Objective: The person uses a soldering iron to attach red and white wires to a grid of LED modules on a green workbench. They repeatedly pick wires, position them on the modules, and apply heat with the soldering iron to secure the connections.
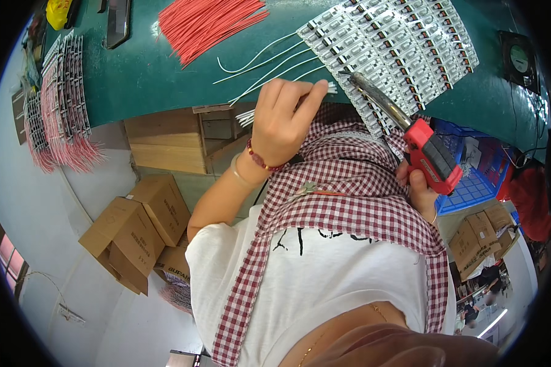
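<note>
My left hand (286, 115) is closed around a bundle of short white wires (245, 117), whose ends poke out on both sides of the fist. In my right hand (420, 194) is a red and black soldering gun (431, 156). Its long metal barrel points up and left, with the tip over the lower left part of a panel of small white circuit boards (404, 52). Whether the tip touches the panel I cannot tell. Several loose-ended white wires (260, 56) stretch left from the panel's left edge.
Red wires (205, 24) lie in a pile on the green table (134, 79). Board strips with red wires (64, 92) hang over its left edge, near a phone (118, 23). A round-faced black device (519, 59) sits at right. Cardboard boxes (128, 229) and a blue crate (471, 189) stand below.
</note>
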Motion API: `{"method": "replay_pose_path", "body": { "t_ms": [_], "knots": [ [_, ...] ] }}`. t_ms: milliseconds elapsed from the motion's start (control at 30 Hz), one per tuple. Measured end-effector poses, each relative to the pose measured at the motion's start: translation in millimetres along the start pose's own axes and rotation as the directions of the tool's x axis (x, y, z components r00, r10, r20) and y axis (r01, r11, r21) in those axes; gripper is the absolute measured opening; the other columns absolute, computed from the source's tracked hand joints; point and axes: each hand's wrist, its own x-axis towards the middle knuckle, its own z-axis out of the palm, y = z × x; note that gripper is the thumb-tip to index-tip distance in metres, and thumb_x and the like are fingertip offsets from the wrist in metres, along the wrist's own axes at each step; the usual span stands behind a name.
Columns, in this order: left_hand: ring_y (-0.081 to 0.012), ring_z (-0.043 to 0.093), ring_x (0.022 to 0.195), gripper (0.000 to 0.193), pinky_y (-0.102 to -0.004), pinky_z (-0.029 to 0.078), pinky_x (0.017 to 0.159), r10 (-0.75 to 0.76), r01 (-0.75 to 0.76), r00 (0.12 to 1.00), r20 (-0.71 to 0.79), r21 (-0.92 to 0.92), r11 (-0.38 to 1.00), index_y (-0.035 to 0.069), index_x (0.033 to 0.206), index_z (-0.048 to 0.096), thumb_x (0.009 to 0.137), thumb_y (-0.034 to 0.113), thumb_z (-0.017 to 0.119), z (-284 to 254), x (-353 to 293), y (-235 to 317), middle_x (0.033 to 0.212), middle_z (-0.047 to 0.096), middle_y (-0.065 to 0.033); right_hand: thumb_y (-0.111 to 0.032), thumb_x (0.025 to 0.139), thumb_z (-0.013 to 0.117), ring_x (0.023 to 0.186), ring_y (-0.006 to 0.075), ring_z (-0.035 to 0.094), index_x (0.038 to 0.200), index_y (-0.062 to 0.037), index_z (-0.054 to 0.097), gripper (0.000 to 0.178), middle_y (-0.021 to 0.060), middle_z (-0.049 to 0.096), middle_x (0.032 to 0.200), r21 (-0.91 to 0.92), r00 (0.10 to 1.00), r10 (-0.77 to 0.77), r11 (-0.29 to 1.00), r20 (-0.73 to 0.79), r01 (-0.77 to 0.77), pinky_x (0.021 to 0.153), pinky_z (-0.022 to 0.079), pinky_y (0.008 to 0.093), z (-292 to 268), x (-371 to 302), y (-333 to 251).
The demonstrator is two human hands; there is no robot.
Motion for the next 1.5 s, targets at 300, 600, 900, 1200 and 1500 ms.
{"method": "replay_pose_path", "body": {
  "t_ms": [300,600,900,1200,1500],
  "knots": [
    [-0.0205,0.051,0.068,0.035,-0.0315,0.042,0.059,-0.010,0.011,1.000,0.019,-0.024,1.000,0.004,0.100,0.070,0.066,-0.006,0.067,15.0,-1.3,-4.7,0.078,0.056,-0.0042,-0.040,0.089,0.061,0.058,0.0117,0.050,0.102,0.0013,0.056,0.044,0.0055,0.056,0.069,-0.073,0.999,-0.049,0.996,-0.010,0.048,0.053,0.039,0.0260,1.9,-0.9,13.0],
    [-0.0208,0.051,0.069,0.035,-0.0318,0.042,0.061,-0.016,0.016,0.999,0.031,-0.007,1.000,0.003,0.099,0.069,0.066,-0.006,0.068,17.1,1.3,-2.7,0.078,0.056,-0.0047,-0.021,0.085,0.066,0.072,0.0200,0.063,0.090,-0.0040,0.066,0.018,0.0074,0.065,0.083,-0.396,0.978,-0.210,0.896,0.020,0.200,0.063,0.048,0.0314,-10.3,0.0,28.4],
    [-0.0209,0.052,0.069,0.035,-0.0319,0.042,0.061,-0.017,0.017,0.999,0.043,-0.001,1.000,0.004,0.099,0.069,0.066,-0.006,0.068,16.4,0.3,-3.1,0.078,0.056,-0.0048,-0.020,0.083,0.067,0.071,0.0214,0.062,0.092,-0.0037,0.066,0.019,0.0073,0.063,0.083,-0.300,0.989,-0.136,0.942,0.062,0.148,0.062,0.049,0.0312,-5.1,-4.3,14.8],
    [-0.0207,0.051,0.069,0.033,-0.0320,0.042,0.061,-0.008,0.007,0.999,0.043,0.011,1.000,0.004,0.098,0.069,0.066,-0.006,0.068,15.9,0.0,-2.3,0.078,0.055,-0.0047,-0.011,0.083,0.066,0.070,0.0244,0.062,0.093,-0.0032,0.067,0.013,0.0098,0.063,0.085,-0.387,0.982,-0.188,0.907,-0.021,0.166,0.061,0.048,0.0330,-3.7,-3.5,25.8],
    [-0.0217,0.051,0.071,0.032,-0.0332,0.042,0.064,-0.007,0.005,0.998,0.070,0.032,0.999,0.003,0.098,0.068,0.067,-0.005,0.068,14.6,-0.2,-2.8,0.080,0.055,-0.0051,-0.029,0.090,0.063,0.074,0.0151,0.057,0.099,-0.0026,0.063,0.028,0.0040,0.060,0.079,-0.018,0.999,-0.031,0.999,0.022,0.032,0.068,0.047,0.0296,-5.5,-11.3,6.5]
  ]
}}
